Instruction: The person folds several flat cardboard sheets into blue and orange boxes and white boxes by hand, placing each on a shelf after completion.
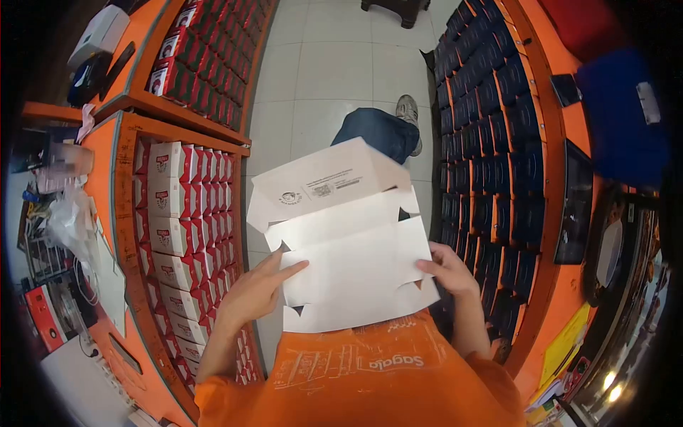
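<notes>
A flat, unfolded white cardboard box blank [348, 260] lies in front of my orange shirt, its lower edge against the shirt. Its far panel carries a printed round logo and small text, and is bent along a crease. At the blank's left edge is my left hand [260, 288], its index finger stretched over the card and the other fingers partly beneath. My right hand [449, 270] pinches the right edge, thumb on top and fingers under the card. Dark notches show along both sides of the blank.
On the left, an orange shelf [124, 178] holds stacked white and red boxes [167, 196]. Dark boxes [498, 153] fill the rack on the right. Ahead lie floor tiles [331, 71], with a jeans-clad leg and shoe [407, 110] and a dark furniture base [398, 8].
</notes>
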Tool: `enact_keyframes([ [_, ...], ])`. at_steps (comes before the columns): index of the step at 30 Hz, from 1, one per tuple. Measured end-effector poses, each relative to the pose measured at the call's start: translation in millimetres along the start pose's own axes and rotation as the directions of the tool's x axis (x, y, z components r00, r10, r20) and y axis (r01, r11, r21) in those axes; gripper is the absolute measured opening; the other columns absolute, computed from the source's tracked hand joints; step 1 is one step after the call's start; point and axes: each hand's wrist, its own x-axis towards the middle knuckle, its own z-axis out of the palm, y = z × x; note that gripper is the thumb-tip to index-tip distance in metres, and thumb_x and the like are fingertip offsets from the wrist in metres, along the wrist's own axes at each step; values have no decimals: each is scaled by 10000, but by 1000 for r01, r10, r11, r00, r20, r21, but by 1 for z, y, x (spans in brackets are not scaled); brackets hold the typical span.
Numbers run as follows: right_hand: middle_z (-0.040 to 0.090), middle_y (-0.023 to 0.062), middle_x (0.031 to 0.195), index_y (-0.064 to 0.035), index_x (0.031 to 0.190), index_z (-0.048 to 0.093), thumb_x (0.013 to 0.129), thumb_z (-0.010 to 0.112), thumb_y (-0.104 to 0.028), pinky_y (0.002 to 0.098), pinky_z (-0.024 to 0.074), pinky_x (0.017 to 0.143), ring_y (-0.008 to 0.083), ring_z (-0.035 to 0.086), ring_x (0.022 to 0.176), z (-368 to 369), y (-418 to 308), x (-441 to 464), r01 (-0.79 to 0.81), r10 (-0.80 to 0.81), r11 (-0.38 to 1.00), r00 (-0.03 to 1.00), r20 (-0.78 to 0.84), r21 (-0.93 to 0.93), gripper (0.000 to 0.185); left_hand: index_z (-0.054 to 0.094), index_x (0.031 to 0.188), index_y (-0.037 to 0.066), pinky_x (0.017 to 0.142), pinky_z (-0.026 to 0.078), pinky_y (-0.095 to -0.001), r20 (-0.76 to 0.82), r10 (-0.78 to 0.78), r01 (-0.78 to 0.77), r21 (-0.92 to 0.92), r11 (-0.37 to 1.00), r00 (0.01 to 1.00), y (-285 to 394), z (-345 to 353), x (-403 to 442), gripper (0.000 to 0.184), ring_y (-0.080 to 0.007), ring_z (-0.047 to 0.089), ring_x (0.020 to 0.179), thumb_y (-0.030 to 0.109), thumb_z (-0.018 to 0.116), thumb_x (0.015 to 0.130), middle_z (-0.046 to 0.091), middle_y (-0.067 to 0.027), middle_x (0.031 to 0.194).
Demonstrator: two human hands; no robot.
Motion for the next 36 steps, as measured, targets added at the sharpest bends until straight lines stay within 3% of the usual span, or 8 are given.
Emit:
enact_keyframes([
  [3, 657, 50, 945, 75, 1164, 593, 953, 570, -90, 255, 487, 757, 95, 585, 862, 25, -50, 9, -198, 197, 980, 978, 62, 9, 269, 518, 1368, 257, 828, 512, -480, 113, -140, 124, 133, 983, 984, 34, -27, 1, 522, -380, 618, 1011, 110, 537, 868, 581, -246, 1185],
  [5, 653, 33, 881, 76, 1116, 602, 969, 548, -96, 238, 483, 711, 69, 569, 808, 38, -67, 17, 99, -96, 980, 995, 26, -175, 233, 557, 1323, 201, 710, 519, -506, 21, -202, 190, 251, 949, 979, 45, -35, -3, 444, -364, 667, 748, 252, 603, 884, 670, -188, 963],
  [13, 649, 41, 833, 52, 1118, 610, 984, 528, -146, 267, 492, 678, 97, 581, 772, 62, -124, 44, 278, -267, 930, 960, 79, -242, 253, 446, 1413, 74, 857, 525, -456, -490, 96, 82, 328, 941, 867, 84, -51, 29, 609, -424, 530, 1210, 334, 645, 899, 559, -257, 1289],
  [15, 659, 57, 816, 43, 1116, 615, 982, 531, -158, 281, 496, 664, 136, 616, 743, 72, -128, 47, 358, -339, 884, 934, 114, -302, 256, 312, 1463, -13, 914, 504, -435, -482, -13, -312, -588, 746, 876, 88, -43, 48, 723, -419, 406, 1333, 322, 649, 917, 480, -274, 1369],
  [18, 674, 143, 908, 16, 1226, 561, 928, 626, -236, 345, 506, 725, 284, 661, 833, 91, -136, 41, 464, -387, 705, 886, 256, -536, 396, 151, 1457, -126, 845, 537, -394, -587, -80, -412, -652, 636, 806, 108, -42, 64, 888, -412, 512, 1228, 315, 674, 891, 468, -336, 1308],
  [24, 382, 251, 1420, -79, 1433, 360, 626, 833, -514, 483, 327, 1061, 427, 392, 1298, 112, -121, 38, 667, -518, 526, 743, 423, -527, 1031, 548, 1204, -108, 651, 496, -223, -463, -254, -255, -781, 570, 849, 59, -49, 76, 307, -106, 616, 772, 89, 486, 977, 665, -72, 944],
  [32, 412, 264, 1378, -127, 1338, 434, 647, 868, -214, 463, 542, 831, 402, 611, 1071, 130, -58, 85, 840, -978, 116, 189, 85, -531, 821, 558, 1157, -24, 779, 545, -254, -458, -319, -534, -818, -214, 830, 62, -39, 90, 210, -109, 643, 853, 72, 523, 973, 663, -81, 1011],
  [36, 503, 223, 1282, -100, 1155, 609, 654, 859, -181, 342, 542, 677, 296, 660, 861, 111, -99, 66, 832, -994, -4, 57, 94, -554, 566, 519, 1205, -18, 872, 535, -302, -517, -298, -589, -763, -266, 803, 76, -47, 83, 256, -148, 644, 943, 55, 537, 961, 647, -94, 1078],
])
